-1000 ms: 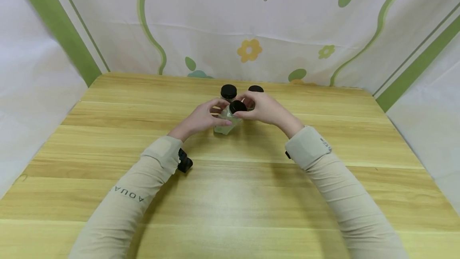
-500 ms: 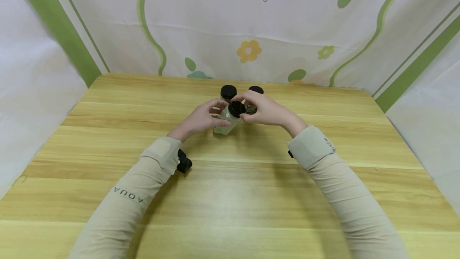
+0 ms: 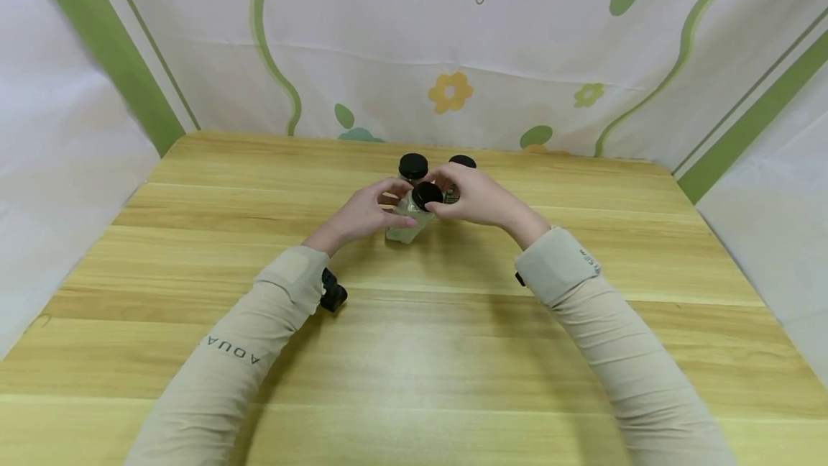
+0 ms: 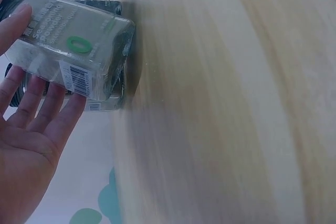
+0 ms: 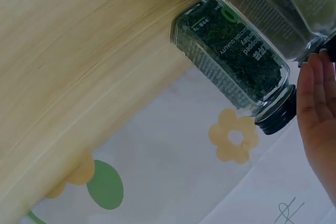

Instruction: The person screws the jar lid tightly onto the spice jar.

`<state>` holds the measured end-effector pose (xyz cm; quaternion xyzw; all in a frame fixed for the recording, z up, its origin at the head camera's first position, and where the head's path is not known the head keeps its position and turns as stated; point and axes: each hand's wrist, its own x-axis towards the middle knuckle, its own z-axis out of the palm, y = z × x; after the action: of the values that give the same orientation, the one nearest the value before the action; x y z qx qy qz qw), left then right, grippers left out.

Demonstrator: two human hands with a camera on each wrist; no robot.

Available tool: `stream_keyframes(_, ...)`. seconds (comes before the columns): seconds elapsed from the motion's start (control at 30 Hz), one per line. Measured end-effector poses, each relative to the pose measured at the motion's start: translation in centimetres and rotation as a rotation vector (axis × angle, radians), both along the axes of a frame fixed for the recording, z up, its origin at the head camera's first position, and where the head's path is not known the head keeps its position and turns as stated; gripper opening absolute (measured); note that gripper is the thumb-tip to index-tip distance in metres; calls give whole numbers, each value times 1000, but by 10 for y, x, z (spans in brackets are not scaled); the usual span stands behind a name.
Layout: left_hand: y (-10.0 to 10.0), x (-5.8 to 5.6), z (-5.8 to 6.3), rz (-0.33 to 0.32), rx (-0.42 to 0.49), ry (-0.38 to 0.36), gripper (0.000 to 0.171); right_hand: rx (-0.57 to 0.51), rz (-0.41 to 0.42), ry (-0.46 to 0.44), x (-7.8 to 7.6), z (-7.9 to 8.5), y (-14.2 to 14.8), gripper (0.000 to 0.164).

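Observation:
My left hand grips a clear glass seasoning jar with a barcode label, thumb on one side and fingers on the other. The jar leans to the right in the head view. My right hand pinches its black lid between thumb and fingers; the lid is still on the jar's mouth. Just behind stands a second jar with a black lid, mostly hidden. To the right, partly behind my right hand, stands a jar of dark green chopped parsley, also lidded.
All the jars are on a wooden table, toward its far edge. A white curtain with green and yellow prints hangs behind it. A small black device is at my left cuff.
My right hand shifts slightly right, then back left, its fingers moving around the lid. The left hand and the jar it grips stay nearly in place.

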<state>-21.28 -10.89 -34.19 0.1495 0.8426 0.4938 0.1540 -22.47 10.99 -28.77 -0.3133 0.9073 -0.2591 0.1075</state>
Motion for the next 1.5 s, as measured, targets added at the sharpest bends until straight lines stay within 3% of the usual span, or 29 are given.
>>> stream_keyframes(0.33, 0, 0, 1, 4, -9, 4, 63, 7, -69, 2, 1, -3, -6, 37)
stream_keyframes(0.53, -1, 1, 0, 4, -16, 1, 65, -23, 21, 23, 1, -2, -3, 48)
stream_keyframes(0.7, -2, 0, 1, 7, -15, 1, 65, -32, 79, 34, 1, 0, -2, 42)
stream_keyframes(1.3, 0, -2, 1, -7, -2, 16, 62, -9, -79, -3, 1, -3, -7, 39)
stream_keyframes(1.5, 0, -1, 2, -4, -4, 8, 64, -30, 21, 18, 1, -5, -5, 50)
